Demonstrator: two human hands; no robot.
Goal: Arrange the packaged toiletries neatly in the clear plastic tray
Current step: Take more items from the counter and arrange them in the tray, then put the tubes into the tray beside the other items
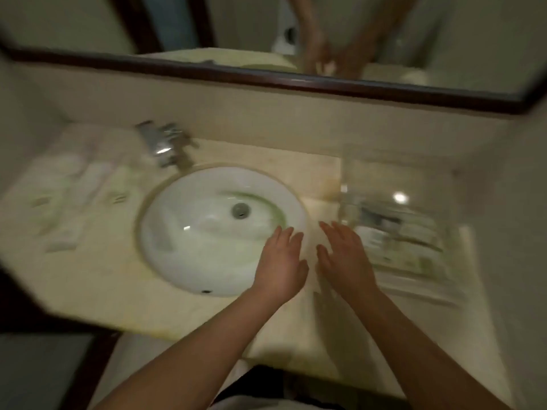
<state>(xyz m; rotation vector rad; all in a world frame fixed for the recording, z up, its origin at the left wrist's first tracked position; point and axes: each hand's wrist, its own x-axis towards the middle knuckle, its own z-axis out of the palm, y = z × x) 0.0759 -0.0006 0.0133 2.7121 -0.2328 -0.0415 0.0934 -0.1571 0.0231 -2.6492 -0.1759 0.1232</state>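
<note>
The clear plastic tray (420, 288) is seen on the right side of the countertop (103, 291), just to the right of both hands and a little farther away than they are. The coming move is judged to depend on this offset. The right hand (343, 255) is the nearer of the two, with its fingertips almost at the tray's left edge, while the left hand (281, 261) is held over the right rim of the sink (183, 255). Both hands are spread flat, palms down, close together but not touching, and nothing is held in either. Packaged toiletries (405, 241) are seen inside the tray as flat, pale packets with greenish print. Their long sides appear to run from left to right and slope towards the near right, though this cannot be read firmly through the heavy blur. The tray is thin-walled and transparent, and glare is caught along its rim. A taller clear, glassy shape (370, 173) stands just beyond it. More pale, soft-edged items (88, 179) lie well apart on the far left, past the chrome tap (165, 143), and what they are cannot be told. The basin is smooth, glossy white and oval, and the counter is cream stone.
</note>
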